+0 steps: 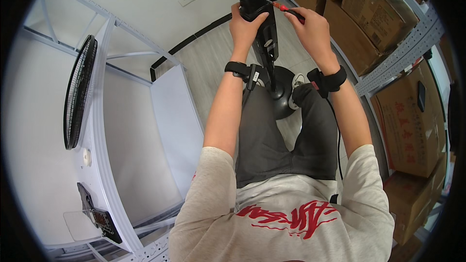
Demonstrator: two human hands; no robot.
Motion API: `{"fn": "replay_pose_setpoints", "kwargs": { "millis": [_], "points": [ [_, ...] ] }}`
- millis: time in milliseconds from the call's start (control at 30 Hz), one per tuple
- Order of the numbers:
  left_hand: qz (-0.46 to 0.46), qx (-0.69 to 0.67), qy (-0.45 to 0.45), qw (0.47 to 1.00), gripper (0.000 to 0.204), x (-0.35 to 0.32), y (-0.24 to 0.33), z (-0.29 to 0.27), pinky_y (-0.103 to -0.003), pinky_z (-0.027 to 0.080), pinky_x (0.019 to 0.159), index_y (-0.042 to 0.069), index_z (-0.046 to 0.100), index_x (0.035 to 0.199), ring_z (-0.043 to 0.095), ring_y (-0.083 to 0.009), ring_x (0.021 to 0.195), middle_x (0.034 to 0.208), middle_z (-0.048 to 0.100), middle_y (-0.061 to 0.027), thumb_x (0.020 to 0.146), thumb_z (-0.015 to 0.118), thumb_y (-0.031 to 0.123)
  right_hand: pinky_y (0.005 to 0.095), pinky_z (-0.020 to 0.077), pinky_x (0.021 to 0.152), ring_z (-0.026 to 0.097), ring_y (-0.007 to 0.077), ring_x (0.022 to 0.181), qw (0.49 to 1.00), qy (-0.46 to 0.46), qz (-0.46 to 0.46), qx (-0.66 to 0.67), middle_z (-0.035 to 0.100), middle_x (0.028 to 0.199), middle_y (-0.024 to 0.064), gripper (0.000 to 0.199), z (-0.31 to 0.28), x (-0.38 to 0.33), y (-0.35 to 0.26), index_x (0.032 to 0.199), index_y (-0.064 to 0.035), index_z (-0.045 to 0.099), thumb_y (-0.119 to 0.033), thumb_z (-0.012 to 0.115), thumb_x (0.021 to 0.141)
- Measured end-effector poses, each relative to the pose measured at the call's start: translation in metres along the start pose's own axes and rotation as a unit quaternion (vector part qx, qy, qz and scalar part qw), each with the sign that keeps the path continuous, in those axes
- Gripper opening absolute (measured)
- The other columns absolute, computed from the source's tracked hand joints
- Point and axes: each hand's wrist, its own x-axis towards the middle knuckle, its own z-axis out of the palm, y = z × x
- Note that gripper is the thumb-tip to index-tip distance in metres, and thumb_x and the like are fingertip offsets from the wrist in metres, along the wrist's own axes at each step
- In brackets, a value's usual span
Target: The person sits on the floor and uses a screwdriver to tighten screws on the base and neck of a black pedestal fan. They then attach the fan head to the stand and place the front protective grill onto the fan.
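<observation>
A black standing fan without its grille rises in front of me, its upper body (pixel 251 1) near the top edge. Its round base (pixel 284 102) rests on the floor by my feet. My left hand (pixel 244 28) is closed around the fan's body from the left, thumb toward me. In my right hand (pixel 315 31) is a red and black screwdriver (pixel 283 8), pinched by its handle. The screwdriver points left, and its tip meets the side of the fan's body; the exact spot is too small to make out.
At left, a white shelf (pixel 109 150) bears a round black fan grille (pixel 80 92), a small white roll (pixel 87 157) and a dark flat part (pixel 104 221). Cardboard boxes (pixel 374 9) fill the right-hand rack, with a dark phone-like object (pixel 421 96) on one carton.
</observation>
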Motion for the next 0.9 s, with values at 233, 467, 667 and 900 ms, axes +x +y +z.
{"fn": "replay_pose_setpoints", "kwargs": {
  "millis": [233,467,667,900],
  "points": [
    [-0.002,-0.001,0.001,1.0,0.077,-0.001,0.004,0.0,-0.038,0.055,0.084,0.003,0.049,0.123,0.07,-0.0314,0.097,0.106,0.07,-0.0196,0.068,0.088,0.038,0.0392,0.0512,0.06,0.065,0.0296,0.07,0.993,0.054,-0.08,-0.06,0.065,0.082,0.0073,0.023,0.009,-0.011,0.01,0.107,-0.0137,0.071,-0.026,0.071,0.089],
    [0.017,0.0,0.005,1.0,0.077,0.0,-0.004,-0.001,-0.038,0.054,0.084,0.002,0.048,0.123,0.07,-0.0323,0.097,0.104,0.07,-0.02,0.068,0.087,0.04,0.0411,0.052,0.061,0.065,0.0312,0.072,0.987,0.017,-0.111,-0.118,0.064,0.083,0.0059,0.019,-0.007,0.002,-0.008,0.104,-0.0137,0.07,-0.023,0.07,0.087],
    [0.009,0.014,0.004,1.0,0.077,0.001,-0.003,0.0,-0.038,0.054,0.083,0.003,0.049,0.123,0.07,-0.032,0.097,0.104,0.07,-0.02,0.068,0.087,0.04,0.0414,0.0528,0.062,0.066,0.033,0.074,0.993,-0.008,-0.075,-0.086,0.067,0.087,0.0083,0.019,-0.011,0.004,-0.009,0.103,-0.0113,0.071,-0.024,0.07,0.088],
    [0.007,0.001,0.001,1.0,0.076,-0.001,0.002,-0.001,-0.038,0.054,0.084,0.002,0.049,0.123,0.07,-0.0311,0.097,0.105,0.071,-0.0197,0.068,0.087,0.038,0.0409,0.053,0.06,0.067,0.0318,0.073,0.991,-0.006,-0.038,-0.131,0.066,0.085,0.0084,0.018,-0.007,-0.005,-0.018,0.1,-0.0115,0.071,-0.025,0.069,0.089]
  ]
}}
